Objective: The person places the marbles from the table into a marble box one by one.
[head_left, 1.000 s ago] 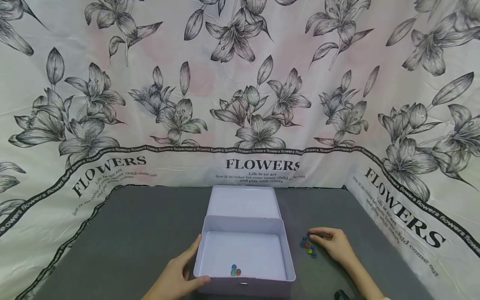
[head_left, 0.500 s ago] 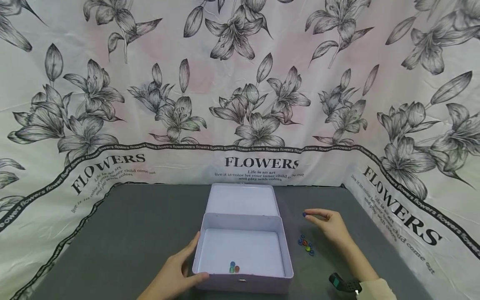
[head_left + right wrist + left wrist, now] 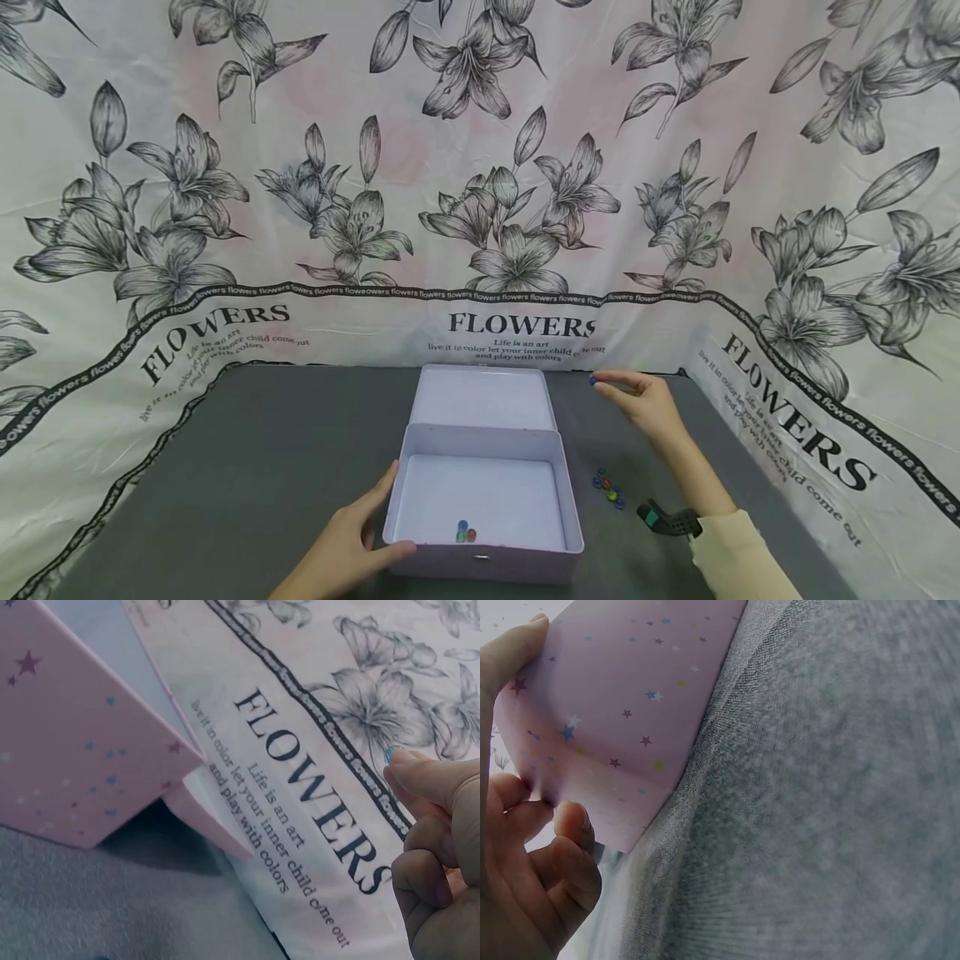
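A pinkish-lilac box [image 3: 487,568] with its lid [image 3: 483,396] folded back stands in the middle of the table. My left hand [image 3: 341,537] grips the box's front left corner, thumb at the front rim and fingers along the left side. Star prints cover its outer wall [image 3: 622,712] in the left wrist view. Raised to the right of the lid, my right hand [image 3: 645,408] pinches a blue marble [image 3: 592,380] between thumb and finger. The marble [image 3: 388,754] mostly hides behind the fingertips in the right wrist view. Several glass marbles [image 3: 462,532] lie inside by the front wall.
Several more marbles [image 3: 607,489], blue, red and yellow-green, lie clustered on the grey tablecloth [image 3: 300,450] right of the box. A black band [image 3: 667,520] is on the right wrist. Flower-printed cloth [image 3: 517,325] hangs behind and along both sides of the table.
My right hand has lifted the blue marble away from the cluster and carried it up and slightly left, beside the lid. The left hand keeps its grip on the box.
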The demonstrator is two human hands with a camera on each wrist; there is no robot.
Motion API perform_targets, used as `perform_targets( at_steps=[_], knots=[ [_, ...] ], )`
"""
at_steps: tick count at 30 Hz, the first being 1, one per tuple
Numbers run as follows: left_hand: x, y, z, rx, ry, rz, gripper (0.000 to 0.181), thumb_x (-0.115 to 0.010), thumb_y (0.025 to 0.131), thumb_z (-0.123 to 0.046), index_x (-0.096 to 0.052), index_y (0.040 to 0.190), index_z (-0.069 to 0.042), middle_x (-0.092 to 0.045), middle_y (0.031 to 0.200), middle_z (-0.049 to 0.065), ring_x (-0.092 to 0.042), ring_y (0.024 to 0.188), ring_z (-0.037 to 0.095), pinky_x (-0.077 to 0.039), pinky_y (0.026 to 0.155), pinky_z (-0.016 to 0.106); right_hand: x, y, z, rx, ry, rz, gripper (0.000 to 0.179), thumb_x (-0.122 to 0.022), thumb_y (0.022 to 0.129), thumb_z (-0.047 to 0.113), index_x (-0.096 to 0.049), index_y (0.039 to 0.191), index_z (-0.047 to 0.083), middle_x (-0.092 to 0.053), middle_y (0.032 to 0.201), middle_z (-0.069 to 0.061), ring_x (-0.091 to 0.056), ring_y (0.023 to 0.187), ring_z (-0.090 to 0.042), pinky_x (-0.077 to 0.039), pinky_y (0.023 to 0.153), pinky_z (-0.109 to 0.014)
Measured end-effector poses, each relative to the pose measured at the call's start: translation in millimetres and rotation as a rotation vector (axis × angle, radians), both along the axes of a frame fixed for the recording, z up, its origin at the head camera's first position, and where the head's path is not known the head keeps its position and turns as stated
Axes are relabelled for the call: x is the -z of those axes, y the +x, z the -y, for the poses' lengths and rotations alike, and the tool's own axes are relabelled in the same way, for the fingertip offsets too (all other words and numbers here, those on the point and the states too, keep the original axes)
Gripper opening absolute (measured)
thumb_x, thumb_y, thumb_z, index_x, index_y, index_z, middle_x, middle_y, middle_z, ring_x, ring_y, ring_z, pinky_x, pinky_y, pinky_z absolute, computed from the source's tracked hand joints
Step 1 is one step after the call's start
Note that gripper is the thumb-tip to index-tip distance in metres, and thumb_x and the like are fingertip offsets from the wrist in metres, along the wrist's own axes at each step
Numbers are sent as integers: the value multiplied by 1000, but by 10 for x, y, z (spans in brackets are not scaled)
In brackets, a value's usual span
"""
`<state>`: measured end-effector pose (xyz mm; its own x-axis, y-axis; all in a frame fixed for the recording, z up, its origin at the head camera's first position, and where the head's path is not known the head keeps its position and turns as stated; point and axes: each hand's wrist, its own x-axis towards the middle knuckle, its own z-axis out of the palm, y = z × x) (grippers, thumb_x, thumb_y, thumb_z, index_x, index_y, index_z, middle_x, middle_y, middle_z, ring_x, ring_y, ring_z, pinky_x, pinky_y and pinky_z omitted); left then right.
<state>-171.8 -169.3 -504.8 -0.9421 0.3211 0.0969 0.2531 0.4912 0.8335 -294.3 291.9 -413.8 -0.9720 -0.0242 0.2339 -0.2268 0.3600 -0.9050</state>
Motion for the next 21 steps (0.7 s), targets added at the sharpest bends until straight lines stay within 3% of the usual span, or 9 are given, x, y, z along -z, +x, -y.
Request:
perform_targets(
  at_steps=[2,6,11,15,17,21],
  knots=[
    [-4,-3,-3,1,-2,5,104,-87,88,-38,-27,170,-18,-55,143,15,-29,50,0,-37,49,21,-6,-27,52,2,13,-1,43,-78,99,32,-74,129,2,-67,90,11,-26,47,-5,-32,47,-26],
    [-4,-15,-4,1,-9,-2,104,-88,88,-40,-27,170,-18,-55,145,14,-29,50,0,-37,49,21,13,-83,189,-8,14,2,43,-79,98,32,-76,128,3,-75,117,3,-27,49,-6,-33,48,-25],
    [-2,-32,1,4,-13,-20,104,-87,88,-40,-27,170,-19,-55,144,14,-29,50,-1,-37,50,20,18,-176,410,-35,-10,13,40,-80,97,30,-77,127,4,-78,115,-1,-27,48,-6,-32,48,-24],
    [-6,-25,0,4,-6,-15,104,-88,88,-40,-27,170,-18,-56,143,14,-29,50,-1,-37,50,20,-24,-252,610,-58,29,7,38,-80,98,30,-77,126,5,-77,120,-4,-39,54,-6,-35,50,-23],
    [-7,-18,1,5,-1,-12,105,-88,87,-41,-27,170,-18,-56,142,15,-29,51,-1,-36,49,20,-67,-283,711,-86,51,-5,38,-79,99,30,-77,126,4,-75,127,-9,-53,66,-3,-39,55,-25],
    [-4,-11,6,12,6,-11,106,-88,88,-41,-26,170,-17,-55,143,15,-28,51,-1,-35,49,19,-163,-349,897,-146,71,-26,36,-77,100,28,-76,128,4,-71,135,-13,-63,82,3,-45,65,-26]
  ],
)
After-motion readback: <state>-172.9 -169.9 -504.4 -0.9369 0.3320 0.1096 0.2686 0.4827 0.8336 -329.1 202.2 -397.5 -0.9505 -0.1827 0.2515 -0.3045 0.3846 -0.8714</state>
